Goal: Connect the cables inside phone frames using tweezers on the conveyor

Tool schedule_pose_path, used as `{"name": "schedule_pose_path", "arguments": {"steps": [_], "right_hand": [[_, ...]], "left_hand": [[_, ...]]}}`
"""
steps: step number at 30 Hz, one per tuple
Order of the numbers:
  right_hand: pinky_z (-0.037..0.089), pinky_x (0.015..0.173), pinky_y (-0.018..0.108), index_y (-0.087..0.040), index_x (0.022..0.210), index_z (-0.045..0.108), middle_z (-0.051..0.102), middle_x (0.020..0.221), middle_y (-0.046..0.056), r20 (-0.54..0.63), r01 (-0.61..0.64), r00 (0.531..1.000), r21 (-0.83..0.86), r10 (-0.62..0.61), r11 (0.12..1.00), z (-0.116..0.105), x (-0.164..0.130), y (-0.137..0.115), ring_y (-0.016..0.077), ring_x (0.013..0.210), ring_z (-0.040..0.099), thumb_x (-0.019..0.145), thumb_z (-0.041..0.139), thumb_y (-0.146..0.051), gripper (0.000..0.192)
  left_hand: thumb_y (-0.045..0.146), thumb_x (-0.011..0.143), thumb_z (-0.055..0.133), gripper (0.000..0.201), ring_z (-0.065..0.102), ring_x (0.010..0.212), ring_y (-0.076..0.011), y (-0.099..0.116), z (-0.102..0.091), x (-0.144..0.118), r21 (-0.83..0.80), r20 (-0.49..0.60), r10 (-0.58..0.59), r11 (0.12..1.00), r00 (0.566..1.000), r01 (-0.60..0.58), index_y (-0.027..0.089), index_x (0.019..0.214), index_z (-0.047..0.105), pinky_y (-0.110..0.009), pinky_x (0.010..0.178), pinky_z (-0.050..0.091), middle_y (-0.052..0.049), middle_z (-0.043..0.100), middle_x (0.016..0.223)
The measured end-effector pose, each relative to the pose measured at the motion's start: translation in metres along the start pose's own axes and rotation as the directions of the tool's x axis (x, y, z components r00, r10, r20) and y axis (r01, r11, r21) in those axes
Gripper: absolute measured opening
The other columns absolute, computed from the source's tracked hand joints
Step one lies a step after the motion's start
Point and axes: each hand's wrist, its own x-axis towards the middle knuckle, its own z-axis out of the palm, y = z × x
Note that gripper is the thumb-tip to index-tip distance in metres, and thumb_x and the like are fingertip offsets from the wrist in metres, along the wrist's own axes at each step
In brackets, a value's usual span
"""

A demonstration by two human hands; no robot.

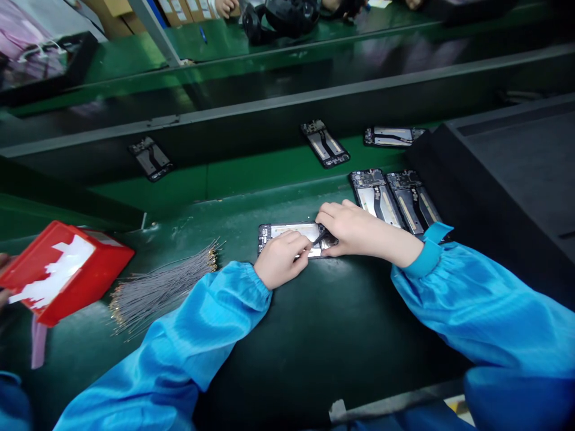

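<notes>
An opened phone (291,228) lies crosswise on the green bench, its metal inner frame and circuit parts facing up. My right hand (348,227) grips its right end, with thumb and fingers at opposite edges. Over the middle of the phone, my left hand (284,256) is closed, the fingertips pinched together. A thin black strip (320,237) shows between the two hands; whether it is a cable or a tool tip I cannot make out. Two more opened phones (376,197) rest side by side just beyond my right wrist.
A bundle of thin grey cables (166,287) lies left of my left forearm. Another person's hand holds a tilted red bin (85,269) at the left. More opened phones (325,143) lie along the sunken green strip behind. A black tray (507,179) stands at right.
</notes>
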Motion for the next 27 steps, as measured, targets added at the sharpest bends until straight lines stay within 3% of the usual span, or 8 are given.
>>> {"name": "schedule_pose_path", "arguments": {"steps": [9, 12, 18, 27], "right_hand": [[0.031, 0.065, 0.032, -0.01, 0.087, 0.054, 0.055, 0.085, 0.01, 0.151, 0.037, 0.988, -0.121, -0.019, 0.992, -0.016, 0.014, -0.008, 0.0246, 0.08, 0.053, 0.069, 0.063, -0.043, 0.038], [0.035, 0.066, 0.033, -0.01, 0.089, 0.053, 0.055, 0.087, 0.012, 0.209, -0.007, 0.978, -0.094, 0.027, 0.996, -0.016, 0.016, -0.01, 0.0254, 0.082, 0.054, 0.067, 0.064, -0.04, 0.039], [0.043, 0.064, 0.033, -0.011, 0.097, 0.049, 0.052, 0.094, 0.011, 0.209, -0.059, 0.976, -0.015, 0.061, 0.998, -0.015, 0.014, -0.015, 0.0249, 0.084, 0.055, 0.064, 0.064, -0.039, 0.046], [0.049, 0.064, 0.038, -0.009, 0.103, 0.045, 0.051, 0.097, 0.014, 0.274, -0.159, 0.951, 0.029, 0.145, 0.987, -0.013, 0.022, -0.016, 0.0273, 0.082, 0.058, 0.061, 0.064, -0.043, 0.057]], "left_hand": [[0.014, 0.078, 0.042, 0.014, 0.044, 0.062, -0.0124, 0.0, 0.0, 0.002, 0.025, 0.023, -0.028, 0.999, 0.999, 0.027, 0.017, 0.064, 0.043, -0.023, 0.058, 0.038, 0.001, 0.045, 0.063], [0.016, 0.08, 0.042, 0.016, 0.044, 0.062, -0.0129, -0.003, 0.001, 0.002, 0.023, 0.035, -0.023, 0.999, 0.999, 0.023, 0.017, 0.064, 0.042, -0.024, 0.059, 0.037, 0.0, 0.045, 0.064], [0.016, 0.082, 0.036, 0.02, 0.045, 0.061, -0.0126, -0.001, -0.005, -0.005, -0.05, 0.063, 0.055, 0.997, 0.996, -0.052, 0.017, 0.062, 0.04, -0.022, 0.056, 0.035, 0.0, 0.045, 0.063], [0.016, 0.083, 0.032, 0.024, 0.049, 0.06, -0.0129, -0.003, -0.005, -0.006, -0.023, 0.129, 0.13, 0.991, 0.983, -0.128, 0.018, 0.067, 0.049, -0.022, 0.057, 0.039, 0.0, 0.051, 0.064]]}}
